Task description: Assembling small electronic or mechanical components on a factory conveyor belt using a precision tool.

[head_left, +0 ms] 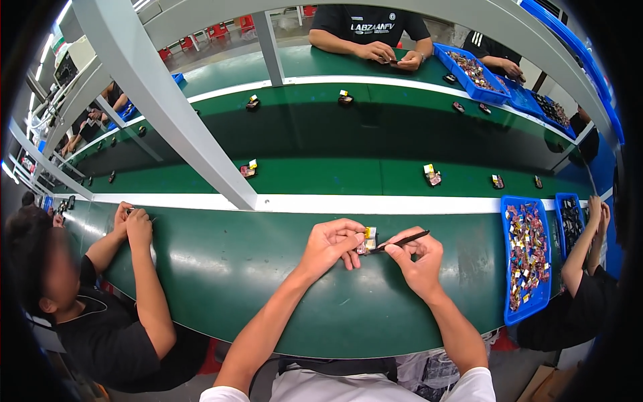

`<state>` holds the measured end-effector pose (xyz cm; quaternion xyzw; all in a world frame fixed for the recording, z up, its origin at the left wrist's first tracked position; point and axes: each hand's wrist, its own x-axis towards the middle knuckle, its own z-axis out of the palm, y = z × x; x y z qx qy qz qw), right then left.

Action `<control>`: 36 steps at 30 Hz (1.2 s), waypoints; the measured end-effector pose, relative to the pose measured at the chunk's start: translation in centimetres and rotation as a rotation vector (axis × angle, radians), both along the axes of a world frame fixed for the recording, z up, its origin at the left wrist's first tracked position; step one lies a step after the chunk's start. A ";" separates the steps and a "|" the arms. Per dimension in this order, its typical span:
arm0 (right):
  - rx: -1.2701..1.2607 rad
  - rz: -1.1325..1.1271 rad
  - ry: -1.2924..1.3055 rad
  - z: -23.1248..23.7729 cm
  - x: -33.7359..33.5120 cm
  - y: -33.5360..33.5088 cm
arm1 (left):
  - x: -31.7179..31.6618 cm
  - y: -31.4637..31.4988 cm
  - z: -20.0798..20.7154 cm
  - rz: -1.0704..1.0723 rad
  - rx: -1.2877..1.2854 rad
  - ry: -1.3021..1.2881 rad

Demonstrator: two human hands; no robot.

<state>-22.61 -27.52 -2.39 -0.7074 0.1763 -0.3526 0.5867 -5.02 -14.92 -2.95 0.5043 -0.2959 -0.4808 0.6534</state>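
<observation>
Over the green table my left hand (329, 246) is closed on a small electronic assembly (369, 236), with a yellow and white part at its top. My right hand (418, 260) pinches slim black tweezers (410, 238), slanting up to the right. Their tip meets the lower right side of the assembly or lies just beside it; the exact contact is too small to tell. My fingers cover part of the assembly.
At the right stands a blue tray (508, 268) full of small parts, with another blue tray (562, 198) beyond it. A white rail (348, 203) borders the conveyor belt (335, 175), which carries several assemblies. A grey post (167, 100) rises left. Co-workers sit left, right and opposite.
</observation>
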 end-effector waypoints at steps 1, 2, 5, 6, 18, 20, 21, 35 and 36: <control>-0.003 -0.001 0.003 0.0 0.0 0.0 | 0.0 0.0 0.0 -0.001 -0.003 0.003; 0.002 -0.001 0.003 0.0 0.0 0.1 | 0.1 0.1 -0.1 -0.016 0.009 -0.010; -0.009 -0.005 0.002 -0.2 0.0 -0.1 | 0.1 -0.1 -0.3 -0.036 0.019 -0.042; -0.016 -0.010 0.000 -0.2 -0.1 -0.1 | 0.0 0.0 -0.3 -0.042 0.025 -0.060; 0.054 -0.011 -0.081 -0.7 0.1 0.1 | -0.1 -0.1 -0.4 -0.045 -0.010 -0.047; 0.039 -0.019 -0.076 -0.9 -0.1 0.0 | -0.2 -0.3 -0.5 -0.040 -0.019 -0.042; 0.026 -0.021 -0.077 -0.9 0.0 0.0 | -0.2 -0.2 -0.5 -0.041 -0.012 -0.039; -0.057 -0.047 -0.040 -1.0 0.1 0.3 | -0.4 -0.1 -1.2 -0.051 -0.022 -0.024; -0.025 -0.040 -0.045 -1.1 0.1 0.3 | -0.5 -0.1 -1.2 -0.052 -0.018 -0.022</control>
